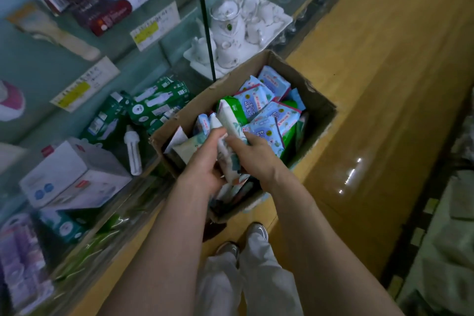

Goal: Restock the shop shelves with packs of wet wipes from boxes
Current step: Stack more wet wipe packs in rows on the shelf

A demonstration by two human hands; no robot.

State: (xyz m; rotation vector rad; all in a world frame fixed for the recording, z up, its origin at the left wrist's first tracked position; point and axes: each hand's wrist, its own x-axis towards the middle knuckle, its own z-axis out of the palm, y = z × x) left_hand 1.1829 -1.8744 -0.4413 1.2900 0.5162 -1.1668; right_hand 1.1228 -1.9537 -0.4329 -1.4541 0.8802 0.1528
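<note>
Closest in, at 6 o'clock, the shoes (254,231) stand right under the near corner of the cardboard box (309,90). That corner seems to sit at or just past the edge of the wooden table (384,115), so a hard tug on the contents could tip or slide the box towards the feet. Over the near end of the box, the left hand (205,167) has its fingers curled round a white pack (229,128) with a leaf print. The right hand (256,155) pinches the same pack from the 3 o'clock side. More wrappers seem to be bunched beneath it, and if so, lifting the lot at once risks one slipping out and dropping back or onto the floor. How many packs the left hand really holds I cannot tell, as palm and wrist cover them. Deeper in, towards 1 o'clock, blue packs (266,108) lie loosely heaped, hiding the bottom of the box and how much stock remains. At 9 o'clock of the box a loose bulb (132,151) lies just beside its wall, where an elbow swing could knock it. Farther off at 12 o'clock, a white tea set (238,23) stands behind a glass panel (205,20) near the box's far corner, both fragile. Which shelf takes the wipes is not evident, and the labels are too blurred to read.
</note>
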